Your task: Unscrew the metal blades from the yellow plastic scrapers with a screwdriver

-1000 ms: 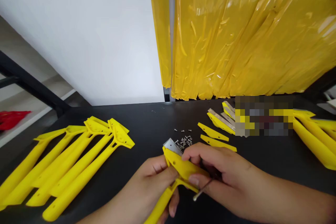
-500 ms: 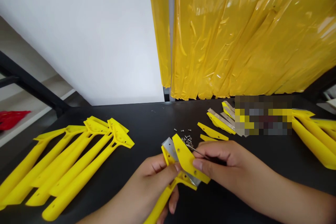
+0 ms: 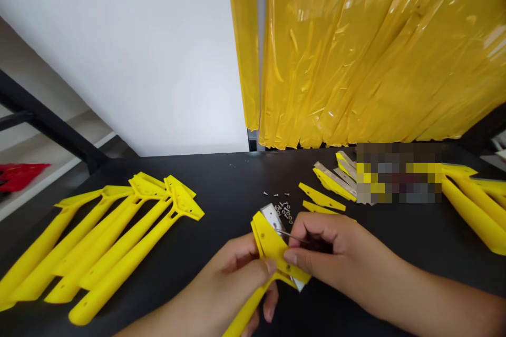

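My left hand (image 3: 247, 268) is closed round a yellow plastic scraper (image 3: 247, 309) near its head, thumb pressing on the front. A yellow cover plate (image 3: 270, 237) lies over the scraper's head, with a metal blade (image 3: 271, 214) sandwiched beneath it and sticking out at the top and the lower right. Between the fingers of my right hand (image 3: 330, 245) is a thin-shafted screwdriver (image 3: 293, 237), its dark handle mostly hidden in the palm. The thumb of that hand touches the cover plate's right edge. Small screws and nuts (image 3: 283, 211) lie on the table just beyond the scraper.
Several yellow scraper handles (image 3: 130, 247) lie side by side at left on the black table (image 3: 221, 189). Loose cover plates (image 3: 322, 196) and metal blades (image 3: 336, 176) are at centre right, beside a blurred patch. More yellow handles (image 3: 474, 205) lie far right. Yellow plastic sheeting (image 3: 336, 63) hangs behind.
The cover plate has come down onto the scraper's head and blade, where it was held tilted and apart before. Both hands keep their hold.
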A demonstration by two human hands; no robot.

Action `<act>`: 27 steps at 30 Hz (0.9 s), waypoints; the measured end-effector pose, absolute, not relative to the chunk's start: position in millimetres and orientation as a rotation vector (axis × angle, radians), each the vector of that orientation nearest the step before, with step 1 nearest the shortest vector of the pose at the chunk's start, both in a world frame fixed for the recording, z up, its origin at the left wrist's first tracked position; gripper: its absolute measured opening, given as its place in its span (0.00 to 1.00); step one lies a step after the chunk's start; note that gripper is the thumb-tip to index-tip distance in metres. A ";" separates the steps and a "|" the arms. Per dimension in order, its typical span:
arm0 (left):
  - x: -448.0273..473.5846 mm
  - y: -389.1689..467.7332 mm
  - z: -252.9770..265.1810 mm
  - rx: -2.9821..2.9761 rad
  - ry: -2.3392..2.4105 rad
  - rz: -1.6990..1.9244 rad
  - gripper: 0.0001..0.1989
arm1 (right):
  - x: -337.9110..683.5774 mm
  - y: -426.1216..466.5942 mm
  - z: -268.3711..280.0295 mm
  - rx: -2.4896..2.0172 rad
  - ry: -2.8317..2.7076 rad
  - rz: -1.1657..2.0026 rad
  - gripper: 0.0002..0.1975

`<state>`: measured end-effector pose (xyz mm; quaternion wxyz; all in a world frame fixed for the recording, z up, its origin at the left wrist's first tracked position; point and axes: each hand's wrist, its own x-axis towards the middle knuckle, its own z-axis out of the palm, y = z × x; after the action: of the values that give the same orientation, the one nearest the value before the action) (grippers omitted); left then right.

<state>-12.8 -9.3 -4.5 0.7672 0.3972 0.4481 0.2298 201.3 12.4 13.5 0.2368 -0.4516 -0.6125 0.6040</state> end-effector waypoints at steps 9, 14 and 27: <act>-11.5 -7.9 -6.6 0.853 0.989 0.477 0.21 | 200.1 17.7 2.7 -1.121 -1.577 1.674 0.13; -14.0 -9.0 -8.5 0.884 0.993 0.449 0.22 | 203.0 22.3 3.7 -1.147 -1.652 1.626 0.10; -9.3 -11.6 -3.4 0.962 1.044 0.383 0.16 | 202.5 19.5 8.3 -1.159 -1.739 1.598 0.11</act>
<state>-9.3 -11.6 -3.4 0.7416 0.4390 0.4761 0.1748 202.5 19.5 8.3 0.2525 -0.4264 -0.6395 0.5877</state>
